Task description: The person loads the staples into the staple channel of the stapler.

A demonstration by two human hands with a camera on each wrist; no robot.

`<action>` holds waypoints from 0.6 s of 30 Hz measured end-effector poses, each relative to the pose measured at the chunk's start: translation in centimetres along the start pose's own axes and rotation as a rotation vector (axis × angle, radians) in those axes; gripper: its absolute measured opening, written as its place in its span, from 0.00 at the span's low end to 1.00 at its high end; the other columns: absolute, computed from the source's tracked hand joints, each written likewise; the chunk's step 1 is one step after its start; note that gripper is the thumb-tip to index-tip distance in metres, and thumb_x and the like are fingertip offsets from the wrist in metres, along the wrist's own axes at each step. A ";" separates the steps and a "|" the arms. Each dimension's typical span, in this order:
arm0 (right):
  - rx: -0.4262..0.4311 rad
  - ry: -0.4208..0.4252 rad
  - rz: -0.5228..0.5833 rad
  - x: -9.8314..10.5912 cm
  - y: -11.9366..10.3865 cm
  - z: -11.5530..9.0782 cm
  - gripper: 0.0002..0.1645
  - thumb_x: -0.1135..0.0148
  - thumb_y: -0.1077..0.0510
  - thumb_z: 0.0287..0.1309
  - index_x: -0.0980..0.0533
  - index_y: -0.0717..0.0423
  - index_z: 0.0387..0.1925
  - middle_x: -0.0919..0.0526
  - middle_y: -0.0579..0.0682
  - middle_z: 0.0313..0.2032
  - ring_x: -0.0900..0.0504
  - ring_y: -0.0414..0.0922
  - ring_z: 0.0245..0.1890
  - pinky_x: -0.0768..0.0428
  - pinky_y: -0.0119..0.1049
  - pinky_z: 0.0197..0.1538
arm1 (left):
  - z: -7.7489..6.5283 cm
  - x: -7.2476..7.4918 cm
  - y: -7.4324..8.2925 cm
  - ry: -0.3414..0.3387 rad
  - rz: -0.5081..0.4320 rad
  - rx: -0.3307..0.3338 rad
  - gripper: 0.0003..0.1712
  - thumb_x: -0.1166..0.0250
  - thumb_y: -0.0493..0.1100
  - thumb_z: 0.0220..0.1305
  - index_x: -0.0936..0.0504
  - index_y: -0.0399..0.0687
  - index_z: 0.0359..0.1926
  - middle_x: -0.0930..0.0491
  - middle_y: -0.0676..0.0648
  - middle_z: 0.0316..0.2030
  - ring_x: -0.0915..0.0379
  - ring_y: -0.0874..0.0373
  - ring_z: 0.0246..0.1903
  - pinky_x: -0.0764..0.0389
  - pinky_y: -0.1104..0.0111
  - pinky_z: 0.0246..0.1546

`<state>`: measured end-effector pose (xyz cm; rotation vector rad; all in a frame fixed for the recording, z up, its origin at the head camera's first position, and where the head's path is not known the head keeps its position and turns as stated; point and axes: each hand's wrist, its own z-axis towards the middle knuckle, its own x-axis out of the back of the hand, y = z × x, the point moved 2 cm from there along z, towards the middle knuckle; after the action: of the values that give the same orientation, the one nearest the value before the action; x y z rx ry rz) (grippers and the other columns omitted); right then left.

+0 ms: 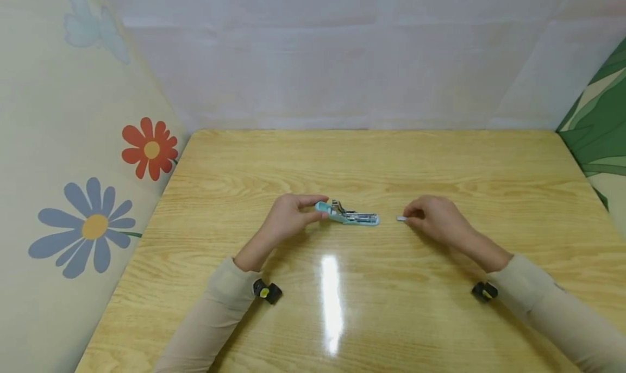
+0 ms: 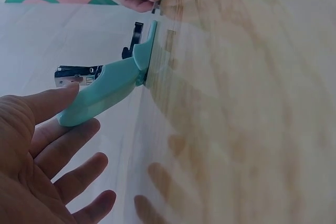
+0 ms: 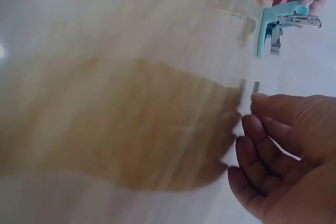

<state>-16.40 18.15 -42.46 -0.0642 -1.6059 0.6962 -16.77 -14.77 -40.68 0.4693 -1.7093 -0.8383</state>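
A mint-green stapler (image 1: 359, 222) lies flipped wide apart near the middle of the table, its metal magazine showing. My left hand (image 1: 292, 215) pinches the end of its raised top cover between thumb and fingers; in the left wrist view that cover (image 2: 100, 98) tilts up from the base. To the right, my right hand (image 1: 438, 216) pinches a small strip of staples (image 1: 401, 218) by one end. The strip (image 3: 256, 87) pokes out past the fingertips toward the stapler, with a gap between them.
The wood-grain table (image 1: 391, 308) is glossy and mirrors the hands. A white cloth backdrop (image 1: 313, 63) hangs behind its far edge. Painted panels flank it, with flowers (image 1: 94, 227) on the left and green leaves (image 1: 601, 128) on the right.
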 end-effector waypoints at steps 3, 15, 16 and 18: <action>-0.020 0.011 0.002 0.7 0.1 -0.2 0.07 0.31 0.58 0.62 0.13 0.55 0.41 0.09 0.53 0.39 0.12 0.51 0.40 0.16 0.50 0.47 | 0.1 0.0 0.1 -0.001 -0.003 -0.007 0.24 0.27 0.52 0.63 0.16 0.58 0.59 0.17 0.48 0.59 0.52 0.64 0.12 0.40 0.73 0.16; -0.003 0.109 0.029 6.6 -0.8 -0.3 0.11 0.34 0.55 0.67 0.13 0.56 0.44 0.09 0.57 0.40 0.11 0.54 0.37 0.18 0.40 0.33 | 0.1 0.0 0.2 -0.001 0.003 0.000 0.23 0.28 0.52 0.63 0.15 0.58 0.58 0.16 0.48 0.59 0.52 0.64 0.12 0.38 0.73 0.16; -0.004 0.115 0.029 6.9 -0.9 -0.3 0.11 0.34 0.55 0.67 0.13 0.56 0.44 0.09 0.57 0.40 0.11 0.53 0.36 0.20 0.38 0.31 | 0.1 0.0 0.3 -0.003 0.000 0.003 0.23 0.28 0.52 0.63 0.15 0.58 0.58 0.17 0.47 0.59 0.52 0.64 0.12 0.39 0.73 0.16; -0.001 0.125 0.032 7.3 -1.1 -0.2 0.11 0.33 0.54 0.66 0.13 0.56 0.44 0.09 0.57 0.40 0.11 0.52 0.35 0.23 0.35 0.30 | 0.0 0.0 0.4 -0.009 -0.009 0.009 0.22 0.28 0.51 0.63 0.15 0.57 0.59 0.17 0.47 0.60 0.52 0.64 0.12 0.40 0.74 0.15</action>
<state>-17.09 20.52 -35.48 -0.1321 -1.4883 0.7028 -16.76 -14.53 -40.40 0.4804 -1.7216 -0.8405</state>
